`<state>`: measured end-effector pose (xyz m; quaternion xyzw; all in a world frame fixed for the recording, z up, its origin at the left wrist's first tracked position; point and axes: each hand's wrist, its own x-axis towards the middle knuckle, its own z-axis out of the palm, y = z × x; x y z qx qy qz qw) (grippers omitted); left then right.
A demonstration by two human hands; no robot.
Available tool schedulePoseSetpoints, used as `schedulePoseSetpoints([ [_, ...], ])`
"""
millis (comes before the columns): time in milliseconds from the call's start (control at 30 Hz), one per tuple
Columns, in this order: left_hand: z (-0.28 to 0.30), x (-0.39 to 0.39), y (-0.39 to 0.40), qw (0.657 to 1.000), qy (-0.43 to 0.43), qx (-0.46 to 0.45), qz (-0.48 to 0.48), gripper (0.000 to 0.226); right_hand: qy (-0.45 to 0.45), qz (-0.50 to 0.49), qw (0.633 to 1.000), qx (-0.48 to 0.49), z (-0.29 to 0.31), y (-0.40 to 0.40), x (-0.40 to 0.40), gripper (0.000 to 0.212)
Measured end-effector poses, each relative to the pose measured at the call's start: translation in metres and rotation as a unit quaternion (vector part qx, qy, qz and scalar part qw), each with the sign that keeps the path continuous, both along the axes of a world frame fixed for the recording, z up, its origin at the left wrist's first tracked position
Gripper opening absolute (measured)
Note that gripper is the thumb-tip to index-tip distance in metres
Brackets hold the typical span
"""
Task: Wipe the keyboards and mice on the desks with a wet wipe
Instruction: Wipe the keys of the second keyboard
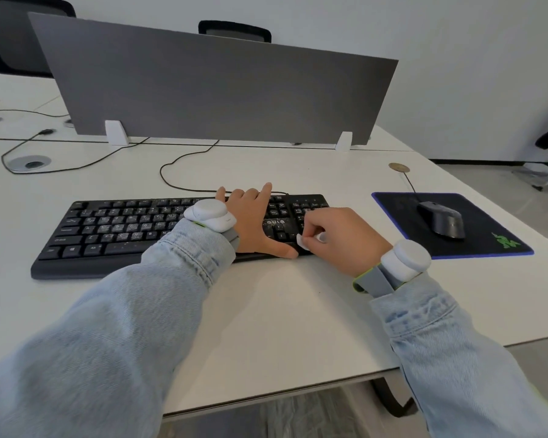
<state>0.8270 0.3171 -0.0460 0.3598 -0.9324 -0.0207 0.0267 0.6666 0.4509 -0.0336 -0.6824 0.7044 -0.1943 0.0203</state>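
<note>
A black keyboard (114, 229) with dusty keys lies across the middle of the white desk (266, 327). My left hand (253, 221) lies flat over its right-centre part, fingers spread to the far edge and thumb along the front edge. My right hand (336, 235) pinches a small folded white wet wipe (303, 242) against the keys near the keyboard's right end, just beside my left thumb. A dark grey mouse (442, 223) sits on a black mouse pad (475, 245) to the right, untouched.
A grey divider panel (215, 93) stands behind the keyboard. Black cables (174, 181) loop over the desk, and a round cable grommet (29, 162) is at far left. Chair backs (234, 30) rise beyond the divider. The desk's front edge runs close to me.
</note>
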Motion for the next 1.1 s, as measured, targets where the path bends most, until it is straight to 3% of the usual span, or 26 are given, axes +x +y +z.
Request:
schedulePoseSetpoints([
  [267, 0.001, 0.001, -0.003, 1.000, 0.000, 0.006, -0.007, 0.144, 0.018, -0.107, 0.994, 0.014, 0.005, 0.022, -0.043, 0.021],
  [433, 0.003, 0.000, -0.002, 1.000, -0.009, 0.002, -0.008, 0.146, -0.025, -0.148, 0.986, -0.068, 0.034, -0.018, -0.045, 0.014],
  [700, 0.002, 0.000, 0.000, 1.000, 0.001, -0.007, -0.010, 0.143, 0.003, -0.041, 0.999, 0.030, 0.027, -0.100, -0.017, 0.009],
  [900, 0.000, 0.000, -0.003, 1.000, -0.006, 0.000, -0.007, 0.153, 0.041, -0.118, 0.989, 0.084, 0.032, -0.083, -0.065, 0.012],
  [1000, 0.001, 0.001, -0.002, 1.000, 0.004, 0.003, -0.005, 0.153, 0.030, -0.156, 0.987, 0.018, 0.032, -0.078, -0.069, 0.011],
  [1100, 0.001, 0.001, 0.000, 1.000, 0.009, 0.000, -0.004, 0.146, -0.024, -0.083, 0.996, -0.027, 0.028, -0.082, -0.043, 0.006],
])
